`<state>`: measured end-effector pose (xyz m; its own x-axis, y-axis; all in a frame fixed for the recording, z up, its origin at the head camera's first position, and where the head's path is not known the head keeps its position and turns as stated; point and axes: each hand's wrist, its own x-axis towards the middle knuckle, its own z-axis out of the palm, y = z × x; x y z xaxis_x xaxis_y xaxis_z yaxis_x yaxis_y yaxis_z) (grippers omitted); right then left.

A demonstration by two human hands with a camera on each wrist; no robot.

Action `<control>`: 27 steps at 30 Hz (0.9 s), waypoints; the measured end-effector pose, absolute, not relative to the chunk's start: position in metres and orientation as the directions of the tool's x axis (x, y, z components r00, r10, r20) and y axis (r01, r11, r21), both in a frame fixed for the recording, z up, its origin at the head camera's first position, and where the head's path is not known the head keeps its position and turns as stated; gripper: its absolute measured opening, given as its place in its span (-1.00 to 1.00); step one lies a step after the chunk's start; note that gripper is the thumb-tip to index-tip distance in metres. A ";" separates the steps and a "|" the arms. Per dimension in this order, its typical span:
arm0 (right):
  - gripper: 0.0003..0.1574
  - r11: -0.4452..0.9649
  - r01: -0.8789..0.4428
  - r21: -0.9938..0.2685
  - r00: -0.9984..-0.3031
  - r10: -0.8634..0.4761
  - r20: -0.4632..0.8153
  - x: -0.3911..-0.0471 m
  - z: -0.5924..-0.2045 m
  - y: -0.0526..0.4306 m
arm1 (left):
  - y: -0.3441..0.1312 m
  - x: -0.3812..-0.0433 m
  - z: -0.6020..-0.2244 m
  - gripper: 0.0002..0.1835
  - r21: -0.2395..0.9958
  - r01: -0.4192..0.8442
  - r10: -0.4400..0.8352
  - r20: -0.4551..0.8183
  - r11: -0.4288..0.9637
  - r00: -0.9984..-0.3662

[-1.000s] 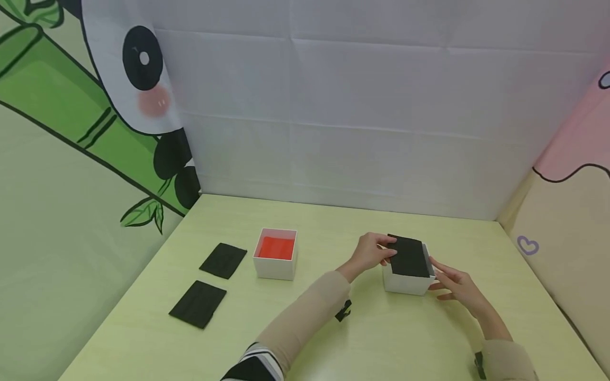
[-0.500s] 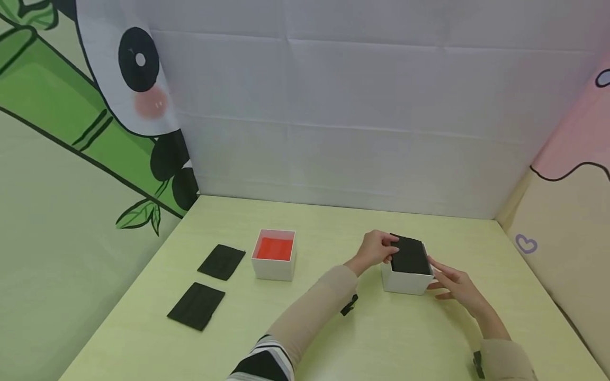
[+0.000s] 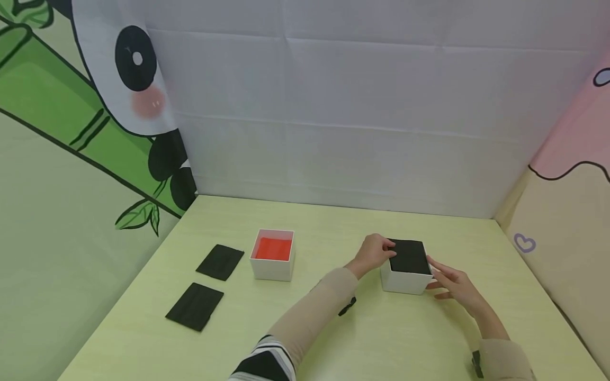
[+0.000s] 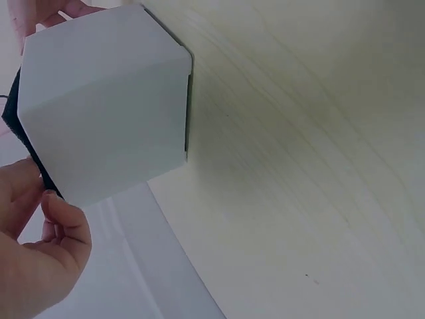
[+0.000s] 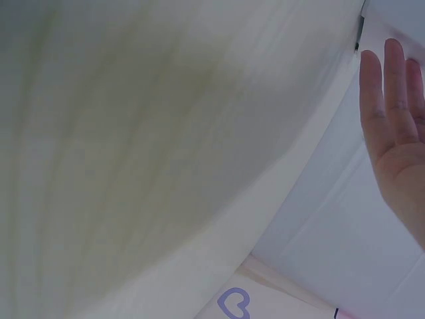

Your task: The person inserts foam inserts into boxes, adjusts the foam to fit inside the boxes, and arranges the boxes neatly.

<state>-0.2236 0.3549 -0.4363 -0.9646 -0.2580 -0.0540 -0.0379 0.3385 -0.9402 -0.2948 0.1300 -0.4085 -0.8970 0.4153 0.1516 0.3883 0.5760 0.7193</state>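
A square of black cloth lies over the top of a white box on the right of the table. My left hand pinches the cloth's left edge between thumb and fingers, right at the box rim. In the left wrist view, the dark cloth edge shows between the box and the left hand. My right hand rests its extended fingers along the box's right side. The right wrist view shows that hand with straight fingers beside the box wall. The box's inside is hidden under the cloth.
Left of centre stands a second white box, uncovered, with a red sheet inside. Two more black squares lie flat at the table's left. A pale wall sheet rises behind the table.
The black cloth has shifted slightly and now sits flatter and squarer over the box top. My left hand has moved a little along with its edge. The right hand stays beside the box.
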 end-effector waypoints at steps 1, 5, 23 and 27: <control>-0.38 0.341 -0.039 -0.939 -0.964 -0.260 -0.054 -0.224 -0.436 0.355 | 0.129 -0.295 -0.409 -0.75 0.694 0.399 0.418 0.153 0.599 -0.895; -0.39 0.338 -0.040 -0.940 -0.964 -0.262 -0.053 -0.224 -0.436 0.355 | 0.128 -0.294 -0.411 -0.76 0.588 0.430 0.426 0.156 0.685 -0.891; -0.43 0.325 -0.060 -0.944 -0.964 -0.264 -0.029 -0.223 -0.437 0.355 | 0.128 -0.284 -0.419 -0.65 0.273 0.617 0.529 0.334 0.738 -0.780; -0.43 0.327 -0.063 -0.943 -0.965 -0.259 -0.026 -0.223 -0.436 0.355 | 0.125 -0.278 -0.420 -0.57 0.163 0.677 0.583 0.391 0.717 -0.712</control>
